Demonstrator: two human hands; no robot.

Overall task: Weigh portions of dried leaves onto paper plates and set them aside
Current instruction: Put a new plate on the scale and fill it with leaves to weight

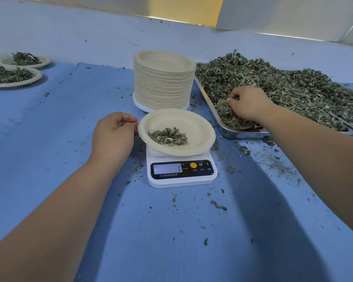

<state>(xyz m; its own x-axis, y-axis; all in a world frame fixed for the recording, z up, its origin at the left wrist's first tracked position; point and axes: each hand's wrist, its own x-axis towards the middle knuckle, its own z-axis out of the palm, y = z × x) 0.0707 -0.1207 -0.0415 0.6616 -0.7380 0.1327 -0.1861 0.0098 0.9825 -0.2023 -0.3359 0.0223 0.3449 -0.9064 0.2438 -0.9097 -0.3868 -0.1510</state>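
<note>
Topping up the portion
Right hand (249,104) pinches dried leaves (283,88); left hand (112,133) seemingly holds the paper plate (201,127) rim: let go before reading the scale (181,180).

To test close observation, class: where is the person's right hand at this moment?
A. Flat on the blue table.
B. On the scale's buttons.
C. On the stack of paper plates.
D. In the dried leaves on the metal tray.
D: the right hand sits in the dried leaves heaped on the metal tray, its fingers curled round a pinch of them.
</note>
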